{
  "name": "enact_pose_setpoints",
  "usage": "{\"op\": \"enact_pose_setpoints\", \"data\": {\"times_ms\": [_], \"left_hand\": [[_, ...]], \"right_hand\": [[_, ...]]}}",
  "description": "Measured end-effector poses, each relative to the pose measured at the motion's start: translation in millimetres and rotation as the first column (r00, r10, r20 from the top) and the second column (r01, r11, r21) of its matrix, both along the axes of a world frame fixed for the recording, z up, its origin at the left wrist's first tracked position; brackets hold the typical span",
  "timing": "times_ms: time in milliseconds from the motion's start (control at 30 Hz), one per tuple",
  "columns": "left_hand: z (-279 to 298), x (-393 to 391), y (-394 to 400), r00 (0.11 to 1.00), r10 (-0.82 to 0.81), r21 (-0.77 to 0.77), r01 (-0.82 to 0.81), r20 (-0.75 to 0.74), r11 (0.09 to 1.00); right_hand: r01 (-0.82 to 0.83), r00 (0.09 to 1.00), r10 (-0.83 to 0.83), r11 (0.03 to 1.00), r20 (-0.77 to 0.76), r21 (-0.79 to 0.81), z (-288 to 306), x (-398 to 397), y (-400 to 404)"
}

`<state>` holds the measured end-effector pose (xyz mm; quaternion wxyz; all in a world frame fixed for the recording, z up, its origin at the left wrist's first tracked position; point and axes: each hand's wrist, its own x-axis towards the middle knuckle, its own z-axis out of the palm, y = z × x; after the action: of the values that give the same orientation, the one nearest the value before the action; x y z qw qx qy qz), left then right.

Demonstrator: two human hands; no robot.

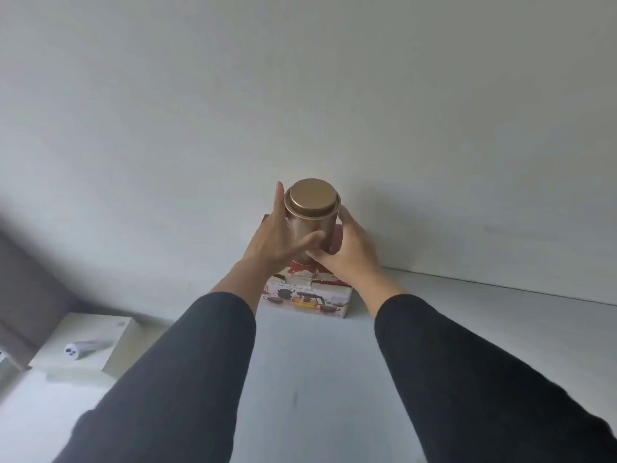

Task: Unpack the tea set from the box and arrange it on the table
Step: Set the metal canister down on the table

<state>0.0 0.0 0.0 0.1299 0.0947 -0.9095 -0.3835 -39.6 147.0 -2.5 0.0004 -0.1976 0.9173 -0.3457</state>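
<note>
A round bronze tin (312, 208) with a flat gold lid is held up above the tea set box (309, 297), which stands against the wall at the back of the white table (314, 379). My left hand (277, 238) lies along the tin's left side with straight fingers, thumb across its front. My right hand (347, 248) grips the tin's lower right side with curled fingers. The box has a red top and a printed picture of a teapot and cups on its front. The tin's base is hidden behind my hands.
At the left, a lower white surface (110, 329) carries a white cylindrical device (83, 349). A grey wall rises directly behind the box. The table's back edge runs off to the right.
</note>
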Motion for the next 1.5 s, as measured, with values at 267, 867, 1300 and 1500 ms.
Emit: {"op": "enact_pose_setpoints", "data": {"times_ms": [267,867,1300,1500], "left_hand": [[-5,-11,-7,0.991,-0.002,-0.008,0.001,-0.136,1.0],[52,16,216,0.958,-0.141,0.045,0.157,-0.251,0.987],[59,14,432,0.929,-0.343,0.121,0.359,-0.14,0.925],[43,-17,496,0.901,-0.419,0.152,0.432,-0.113,0.889]], "right_hand": [[0.028,1.0,-0.029,0.99,-0.006,-0.137,-3,-3,-9],[0.138,0.984,-0.156,0.974,-0.09,-0.179,55,44,219],[0.354,0.932,-0.36,0.926,-0.029,-0.133,54,65,432],[0.432,0.901,-0.434,0.893,0.014,-0.128,38,47,494]]}}
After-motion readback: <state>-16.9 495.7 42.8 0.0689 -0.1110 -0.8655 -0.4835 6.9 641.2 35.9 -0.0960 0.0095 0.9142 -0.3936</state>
